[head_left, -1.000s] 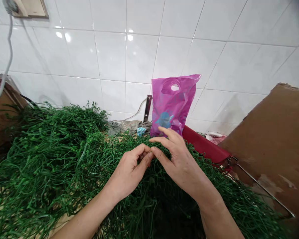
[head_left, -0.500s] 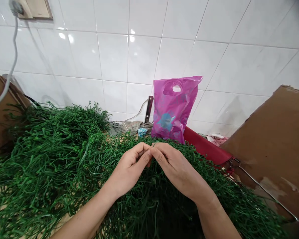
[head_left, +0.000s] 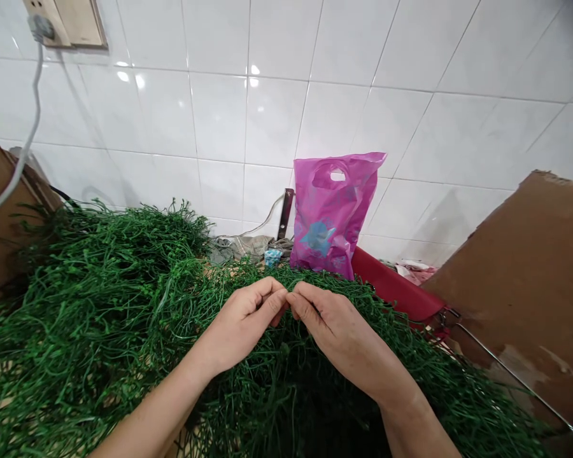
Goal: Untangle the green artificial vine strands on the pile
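A large heap of thin green plastic-looking stems [head_left: 109,299] with small knobbed tips spreads under both hands and off to the left. My left hand [head_left: 248,324] is pinched, its thumb pressed to the forefinger. Facing it, my right hand [head_left: 332,324] is pinched the same way, and the fingertips of the two hands meet above the heap. Whatever lies between the fingertips is hidden or too small to name.
A purple plastic bag [head_left: 334,216] stands against the white tiled wall [head_left: 219,108], beside a red case or purse [head_left: 396,283]. Cardboard [head_left: 520,273] rises at the right, with a thin metal rod [head_left: 516,378] before it. A plugged-in cord [head_left: 35,102] hangs at the left.
The hands stay together at nearly the same spot, their fingertips shifted slightly. A bit of green that showed between the fingertips is no longer visible. The whole view has tilted slightly upward.
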`<state>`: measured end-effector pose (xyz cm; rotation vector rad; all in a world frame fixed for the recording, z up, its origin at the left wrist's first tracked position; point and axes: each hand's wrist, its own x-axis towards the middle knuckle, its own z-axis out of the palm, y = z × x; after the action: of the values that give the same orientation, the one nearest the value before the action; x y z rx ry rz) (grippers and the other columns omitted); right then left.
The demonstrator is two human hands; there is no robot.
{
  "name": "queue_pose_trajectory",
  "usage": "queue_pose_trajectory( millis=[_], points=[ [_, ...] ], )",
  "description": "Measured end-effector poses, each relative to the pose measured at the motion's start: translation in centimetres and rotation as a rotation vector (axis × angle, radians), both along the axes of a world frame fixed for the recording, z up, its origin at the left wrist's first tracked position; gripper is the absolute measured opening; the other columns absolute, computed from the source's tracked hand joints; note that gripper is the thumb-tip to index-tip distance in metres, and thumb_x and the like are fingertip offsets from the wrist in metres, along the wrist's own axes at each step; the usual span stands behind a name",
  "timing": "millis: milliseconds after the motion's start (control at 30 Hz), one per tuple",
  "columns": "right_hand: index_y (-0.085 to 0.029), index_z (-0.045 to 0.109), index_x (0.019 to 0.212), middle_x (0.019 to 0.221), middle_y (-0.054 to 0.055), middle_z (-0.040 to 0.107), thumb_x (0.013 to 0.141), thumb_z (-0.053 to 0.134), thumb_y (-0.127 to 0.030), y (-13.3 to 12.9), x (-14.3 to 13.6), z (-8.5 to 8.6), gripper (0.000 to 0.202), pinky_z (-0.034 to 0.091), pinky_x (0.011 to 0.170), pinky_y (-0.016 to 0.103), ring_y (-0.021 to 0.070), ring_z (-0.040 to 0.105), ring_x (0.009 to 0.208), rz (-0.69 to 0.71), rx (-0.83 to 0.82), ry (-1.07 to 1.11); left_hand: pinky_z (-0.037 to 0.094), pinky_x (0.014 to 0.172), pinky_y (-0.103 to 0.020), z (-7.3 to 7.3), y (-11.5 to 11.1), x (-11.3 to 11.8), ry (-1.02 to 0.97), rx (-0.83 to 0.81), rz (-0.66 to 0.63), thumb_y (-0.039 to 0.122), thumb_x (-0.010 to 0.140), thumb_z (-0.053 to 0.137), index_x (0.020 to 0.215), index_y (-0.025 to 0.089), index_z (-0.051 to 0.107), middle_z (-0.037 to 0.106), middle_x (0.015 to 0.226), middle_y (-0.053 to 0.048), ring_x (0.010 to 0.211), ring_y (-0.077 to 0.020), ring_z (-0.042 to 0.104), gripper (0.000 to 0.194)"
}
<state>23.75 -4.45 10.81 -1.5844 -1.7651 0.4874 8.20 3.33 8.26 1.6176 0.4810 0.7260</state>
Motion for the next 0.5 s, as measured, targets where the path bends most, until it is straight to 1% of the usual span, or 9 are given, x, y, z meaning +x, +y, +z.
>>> queue_pose_trajectory(
  millis=[67, 133, 167, 233, 300, 333, 400, 433, 500],
  points=[
    [-0.022, 0.044, 0.07, 0.064, -0.005, 0.039, 0.104, 0.042, -0.04, -0.2, 0.2, 0.0, 0.039, 0.028, 0.057, 0.027, 0.0121, 0.035, 0.06, 0.139, -0.016, 0.177, 0.028, 0.058, -0.023, 0.1, -0.3, 0.1, -0.152, -0.239, -0.12, 0.039, 0.097, 0.054, 0.069, 0.017, 0.046, 0.036, 0.064, 0.005, 0.06, -0.0094, 0.03, 0.036],
    [-0.022, 0.044, 0.069, 0.063, -0.005, 0.036, 0.103, 0.043, -0.045, -0.2, 0.5, -0.2, 0.042, 0.028, 0.056, 0.027, 0.0116, 0.033, 0.058, 0.295, -0.017, 0.376, 0.026, 0.056, -0.021, 0.3, -1.0, 0.2, -0.316, -0.481, -0.248, 0.035, 0.093, 0.059, 0.067, 0.017, 0.042, 0.03, 0.062, 0.006, 0.056, -0.0083, 0.023, 0.036],
    [-0.022, 0.044, 0.068, 0.064, -0.005, 0.036, 0.103, 0.045, -0.047, -0.2, 0.6, -0.4, 0.043, 0.027, 0.055, 0.028, 0.0116, 0.032, 0.058, 0.352, -0.008, 0.456, 0.026, 0.055, -0.021, 0.5, -1.4, 0.2, -0.38, -0.563, -0.297, 0.033, 0.091, 0.062, 0.066, 0.017, 0.041, 0.029, 0.061, 0.007, 0.055, -0.0077, 0.022, 0.036],
    [-0.022, 0.043, 0.065, 0.063, -0.005, 0.035, 0.101, 0.048, -0.051, -0.1, 0.7, -0.8, 0.046, 0.027, 0.056, 0.029, 0.0118, 0.03, 0.057, 0.439, 0.051, 0.606, 0.028, 0.054, -0.02, 0.9, -2.2, 0.4, -0.49, -0.675, -0.357, 0.03, 0.088, 0.064, 0.064, 0.017, 0.041, 0.027, 0.058, 0.008, 0.053, -0.0073, 0.021, 0.036],
    [-0.022, 0.04, 0.063, 0.059, -0.005, 0.033, 0.098, 0.05, -0.055, 0.0, 0.6, -0.9, 0.049, 0.028, 0.056, 0.03, 0.0122, 0.029, 0.055, 0.499, 0.132, 0.741, 0.031, 0.054, -0.021, 1.3, -2.8, 0.5, -0.6, -0.758, -0.364, 0.028, 0.088, 0.063, 0.061, 0.018, 0.039, 0.025, 0.055, 0.008, 0.052, -0.0077, 0.021, 0.037],
    [-0.023, 0.038, 0.063, 0.058, -0.006, 0.032, 0.097, 0.051, -0.057, 0.0, 0.6, -0.8, 0.05, 0.028, 0.056, 0.03, 0.0124, 0.028, 0.054, 0.501, 0.172, 0.798, 0.033, 0.054, -0.021, 1.4, -2.9, 0.6, -0.653, -0.79, -0.343, 0.027, 0.09, 0.061, 0.06, 0.018, 0.038, 0.024, 0.055, 0.008, 0.051, -0.008, 0.021, 0.038],
    [-0.023, 0.036, 0.062, 0.057, -0.006, 0.028, 0.097, 0.052, -0.057, -0.2, 1.0, -0.3, 0.051, 0.028, 0.056, 0.03, 0.0128, 0.027, 0.054, 0.419, 0.239, 0.847, 0.035, 0.054, -0.021, 1.6, -2.5, 0.7, -0.724, -0.818, -0.26, 0.025, 0.094, 0.055, 0.06, 0.017, 0.041, 0.024, 0.055, 0.008, 0.051, -0.0082, 0.022, 0.038],
    [-0.023, 0.039, 0.062, 0.057, -0.006, 0.028, 0.097, 0.051, -0.056, -0.4, 1.6, 0.0, 0.05, 0.028, 0.055, 0.03, 0.0131, 0.026, 0.054, 0.338, 0.249, 0.808, 0.037, 0.054, -0.021, 1.6, -2.2, 0.7, -0.738, -0.813, -0.204, 0.024, 0.097, 0.051, 0.062, 0.016, 0.044, 0.026, 0.056, 0.007, 0.051, -0.0082, 0.023, 0.037],
    [-0.023, 0.05, 0.065, 0.058, -0.005, 0.033, 0.099, 0.047, -0.056, -0.9, 3.1, 0.6, 0.046, 0.03, 0.055, 0.031, 0.0139, 0.031, 0.054, 0.146, 0.217, 0.6, 0.042, 0.056, -0.021, 1.5, -1.2, 0.7, -0.749, -0.807, -0.088, 0.022, 0.102, 0.042, 0.066, 0.015, 0.049, 0.032, 0.059, 0.006, 0.052, -0.0079, 0.029, 0.037]
  ],
)
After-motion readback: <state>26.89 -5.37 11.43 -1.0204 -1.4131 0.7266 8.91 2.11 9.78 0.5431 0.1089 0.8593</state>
